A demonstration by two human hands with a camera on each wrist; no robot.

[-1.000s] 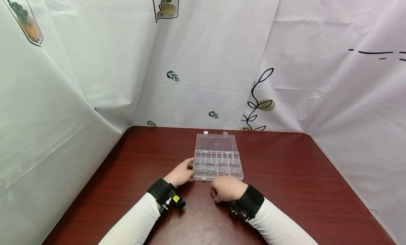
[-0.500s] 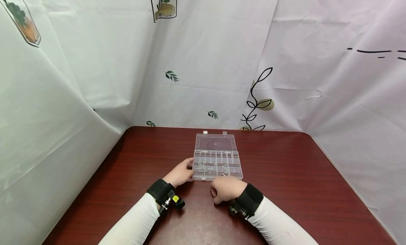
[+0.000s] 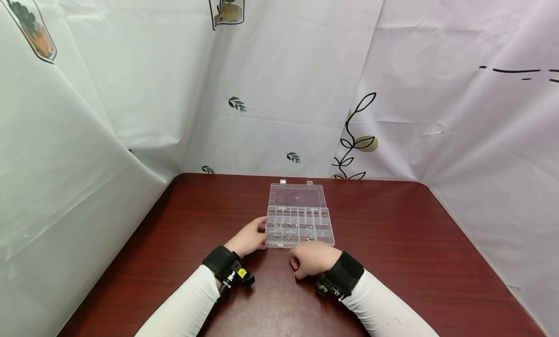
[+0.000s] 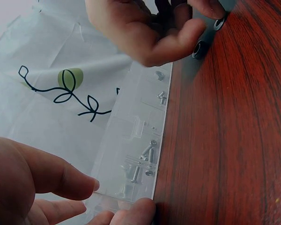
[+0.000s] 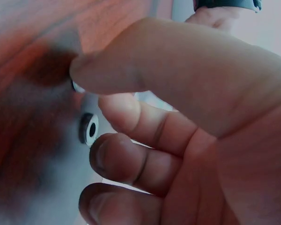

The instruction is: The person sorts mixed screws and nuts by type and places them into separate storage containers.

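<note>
A clear plastic compartment box lies with its lid folded back, with metal screws and nuts in its sections. My left hand grips the box's left side, fingers and thumb on the wall. Just in front of the box, my right hand is low over the table with bent fingers. Its thumb tip touches a small ring-shaped metal nut or washer on the table; the thumb partly hides it in the right wrist view. Whether the index finger also touches it is unclear. A second metal ring lies beside the fingertips.
The box stands on a dark red-brown wooden table. White printed cloth hangs behind the table and on both sides. Clear lid of the box lies flat toward the back, latches away from me.
</note>
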